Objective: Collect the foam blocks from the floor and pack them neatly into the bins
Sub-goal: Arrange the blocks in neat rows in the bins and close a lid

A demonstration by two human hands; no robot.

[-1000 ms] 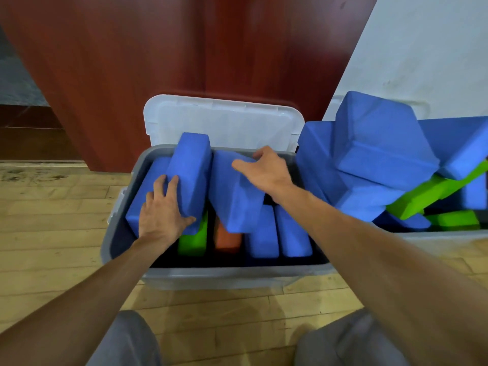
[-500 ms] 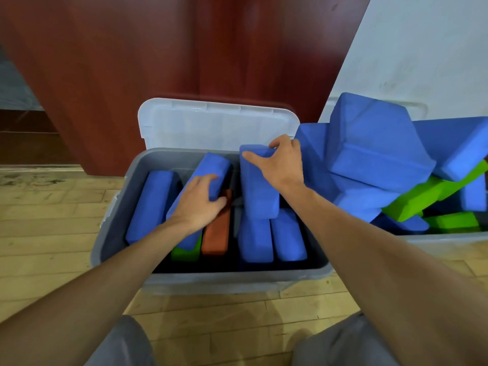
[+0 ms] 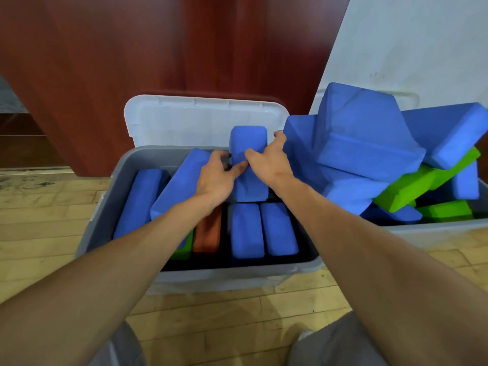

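Note:
A grey bin (image 3: 105,207) in front of me holds foam blocks packed on edge: a blue one at the left (image 3: 137,202), an orange one (image 3: 207,236), a green one (image 3: 182,250) and two blue ones (image 3: 261,228) at the front right. An upright blue block (image 3: 248,143) stands at the bin's back. My right hand (image 3: 266,161) grips it from the right, and my left hand (image 3: 216,175) holds it from the left. A tilted blue block (image 3: 179,186) leans under my left wrist.
The bin's clear lid (image 3: 190,120) stands open against a dark red wooden panel (image 3: 132,48). A second bin (image 3: 435,231) at the right is piled with loose blue blocks (image 3: 364,133) and green blocks (image 3: 412,186). Wooden floor (image 3: 39,220) surrounds the bins.
My left hand left the tilted blue block and moved right onto the upright block. The upright block has turned more vertical and both hands now hold it.

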